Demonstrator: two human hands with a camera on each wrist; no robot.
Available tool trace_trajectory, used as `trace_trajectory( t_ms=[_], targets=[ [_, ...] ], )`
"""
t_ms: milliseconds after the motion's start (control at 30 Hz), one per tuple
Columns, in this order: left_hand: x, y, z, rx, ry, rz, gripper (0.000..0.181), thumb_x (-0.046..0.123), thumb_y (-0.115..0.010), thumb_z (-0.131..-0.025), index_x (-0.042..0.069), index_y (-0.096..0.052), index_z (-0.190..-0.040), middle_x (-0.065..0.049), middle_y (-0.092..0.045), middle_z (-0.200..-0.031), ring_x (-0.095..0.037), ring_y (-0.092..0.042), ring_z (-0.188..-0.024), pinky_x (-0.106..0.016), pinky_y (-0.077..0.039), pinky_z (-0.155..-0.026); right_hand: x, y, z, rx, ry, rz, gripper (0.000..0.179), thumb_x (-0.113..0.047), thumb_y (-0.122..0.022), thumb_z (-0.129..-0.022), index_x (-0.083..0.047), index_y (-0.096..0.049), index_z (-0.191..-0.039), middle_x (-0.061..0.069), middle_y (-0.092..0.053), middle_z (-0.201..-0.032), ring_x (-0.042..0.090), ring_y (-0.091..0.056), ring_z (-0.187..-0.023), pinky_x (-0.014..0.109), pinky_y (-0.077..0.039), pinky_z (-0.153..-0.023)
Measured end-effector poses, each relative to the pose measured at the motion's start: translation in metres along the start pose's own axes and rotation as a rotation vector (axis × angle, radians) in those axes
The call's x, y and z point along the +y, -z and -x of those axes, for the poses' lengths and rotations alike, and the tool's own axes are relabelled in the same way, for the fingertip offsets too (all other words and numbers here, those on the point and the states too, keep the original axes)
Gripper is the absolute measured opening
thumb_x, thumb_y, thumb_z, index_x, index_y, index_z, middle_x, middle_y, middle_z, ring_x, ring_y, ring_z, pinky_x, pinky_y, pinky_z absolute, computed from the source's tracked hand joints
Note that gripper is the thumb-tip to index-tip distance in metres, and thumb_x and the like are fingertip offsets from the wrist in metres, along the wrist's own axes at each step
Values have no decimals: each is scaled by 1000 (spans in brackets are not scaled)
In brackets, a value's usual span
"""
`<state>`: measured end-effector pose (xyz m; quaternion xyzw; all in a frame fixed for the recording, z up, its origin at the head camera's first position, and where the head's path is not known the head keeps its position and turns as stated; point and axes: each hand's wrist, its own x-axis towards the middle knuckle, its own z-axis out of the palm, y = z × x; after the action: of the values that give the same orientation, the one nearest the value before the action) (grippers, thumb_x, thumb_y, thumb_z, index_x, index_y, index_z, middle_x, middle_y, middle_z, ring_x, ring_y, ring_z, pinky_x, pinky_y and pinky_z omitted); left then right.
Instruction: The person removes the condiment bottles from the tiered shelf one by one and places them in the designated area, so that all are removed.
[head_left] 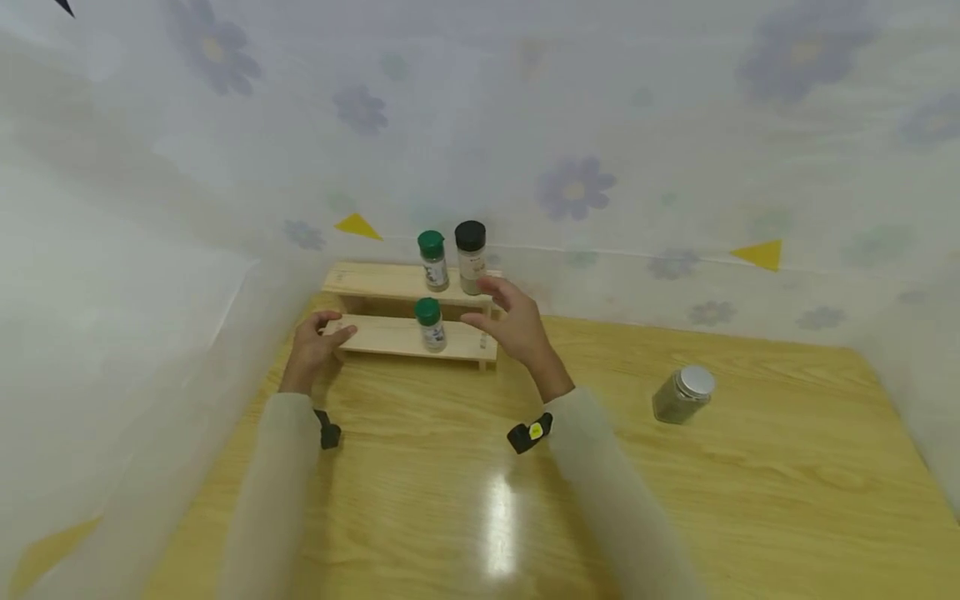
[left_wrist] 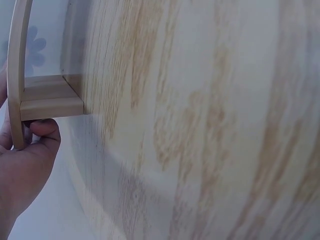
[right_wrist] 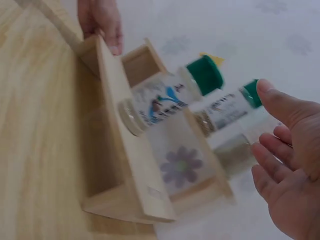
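A two-tier wooden spice rack [head_left: 378, 333] stands on the table against the back wall covering. My left hand [head_left: 313, 342] grips the left end of its lower tier; in the left wrist view the fingers curl round the board's end. One green-capped spice jar [head_left: 431, 325] stands upright on the lower tier. On the upper tier are another green-capped spice jar [head_left: 433, 262] and a taller black-capped jar [head_left: 472, 260], side by side. My right hand [head_left: 517, 325] is by the rack's right end, thumb and fingers spread, holding nothing. Its fingertips are close to the black-capped jar.
A glass jar with a silver lid [head_left: 684, 394] stands on the wooden table [head_left: 787, 467] to the right. A white flowered sheet [head_left: 667, 167] rises behind the rack and along the left side, with yellow triangles [head_left: 759, 254] on it.
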<state>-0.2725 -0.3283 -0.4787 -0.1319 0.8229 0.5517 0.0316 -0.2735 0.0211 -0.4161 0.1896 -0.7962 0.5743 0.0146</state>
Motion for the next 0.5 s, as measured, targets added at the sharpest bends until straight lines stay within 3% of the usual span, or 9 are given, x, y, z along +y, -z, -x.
trace_trajectory(
  t_ms=[200,333,500],
  targets=[
    [3,3,1,2,-16,-3,64,33,-69,-87,4,-40,-137,-15,-21,-156,-35,-16,-143,-50,-22,-116,5,-33,-5,-46,-53,-65,63,-22,-76,-82,-7,-48,-136,7,-54,-137,25,-49,-129,40,-43,-106],
    [2,3,3,-5,-16,-12,66,34,-69,-87,4,-40,-137,-15,-19,-156,-36,-16,-144,-50,-22,-117,14,-49,-6,-61,-16,-81,61,-17,-76,-81,-4,-49,-134,11,-54,-136,28,-50,-128,41,-42,-107],
    [-1,3,5,-3,-8,1,65,34,-69,-87,3,-40,-137,-16,-21,-155,-36,-16,-144,-49,-24,-116,22,-65,-4,-67,-14,-87,57,-18,-75,-82,-9,-51,-133,8,-56,-134,21,-51,-127,33,-40,-109]
  ],
)
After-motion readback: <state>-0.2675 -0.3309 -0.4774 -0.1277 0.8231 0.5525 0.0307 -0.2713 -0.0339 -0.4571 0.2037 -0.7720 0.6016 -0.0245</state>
